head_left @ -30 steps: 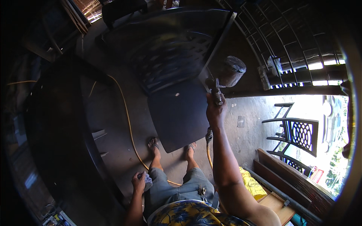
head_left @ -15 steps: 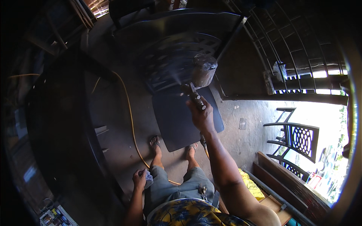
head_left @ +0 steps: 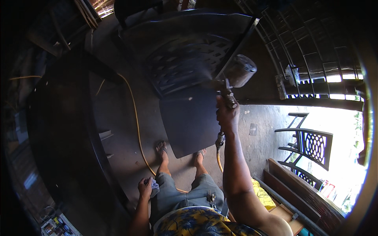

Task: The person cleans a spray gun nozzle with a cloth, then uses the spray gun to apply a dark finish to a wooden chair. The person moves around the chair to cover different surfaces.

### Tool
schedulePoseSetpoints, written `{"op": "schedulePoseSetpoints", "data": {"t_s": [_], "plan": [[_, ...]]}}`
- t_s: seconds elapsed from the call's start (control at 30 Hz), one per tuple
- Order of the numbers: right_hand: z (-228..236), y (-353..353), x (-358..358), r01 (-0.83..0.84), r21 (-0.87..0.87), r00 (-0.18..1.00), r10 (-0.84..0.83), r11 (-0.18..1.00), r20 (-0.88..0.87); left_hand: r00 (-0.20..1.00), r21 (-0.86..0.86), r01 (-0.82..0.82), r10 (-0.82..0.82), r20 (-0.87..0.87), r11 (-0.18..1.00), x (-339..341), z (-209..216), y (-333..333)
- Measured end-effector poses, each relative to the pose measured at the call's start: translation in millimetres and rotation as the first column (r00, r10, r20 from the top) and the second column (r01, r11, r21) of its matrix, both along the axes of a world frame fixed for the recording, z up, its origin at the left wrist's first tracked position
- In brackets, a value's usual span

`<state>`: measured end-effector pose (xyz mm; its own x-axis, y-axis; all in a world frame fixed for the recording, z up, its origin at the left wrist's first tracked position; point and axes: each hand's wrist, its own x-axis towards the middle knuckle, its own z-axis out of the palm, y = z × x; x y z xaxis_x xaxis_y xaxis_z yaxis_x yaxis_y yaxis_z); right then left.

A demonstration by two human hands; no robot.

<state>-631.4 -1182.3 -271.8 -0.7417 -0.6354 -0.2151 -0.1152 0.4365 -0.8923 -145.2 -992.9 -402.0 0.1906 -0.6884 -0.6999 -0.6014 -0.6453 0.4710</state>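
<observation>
Spray gun [head_left: 229, 95] near dark chair [head_left: 189, 122]
Likely top-heavy, rigid; best held below its cup [head_left: 243, 72], where the right hand [head_left: 228, 117] wraps it. Left hand [head_left: 145, 188] curls around cloth [head_left: 155, 188].

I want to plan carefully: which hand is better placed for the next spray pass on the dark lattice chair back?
Probably the right hand: it holds the metal spray gun with its cylindrical grey cup, near the chair back. The left hand is low, holding apparently a crumpled pale cloth.
</observation>
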Motion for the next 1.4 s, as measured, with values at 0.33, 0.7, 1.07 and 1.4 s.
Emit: {"op": "schedulePoseSetpoints", "data": {"t_s": [0.33,0.7,1.07,1.4], "plan": [[43,-7,39,-0.223,0.039,0.975,0.224,0.974,-0.015,0.997,-0.059,0.069,-0.067,0.024,0.996,3,-9,-2],[12,0,36,-0.342,0.055,0.936,0.335,0.938,0.11,0.998,0.006,-0.041,0.041,-0.053,0.999,-3,8,-7],[-34,14,-21,-0.044,0.093,0.996,0.051,0.995,-0.072,0.998,0.051,-0.048,0.046,0.042,0.998,24,-28,11],[-54,2,-6,-0.069,0.071,0.992,0.075,0.995,-0.098,0.993,0.052,-0.094,0.097,-0.061,0.994,16,-17,5]]}}
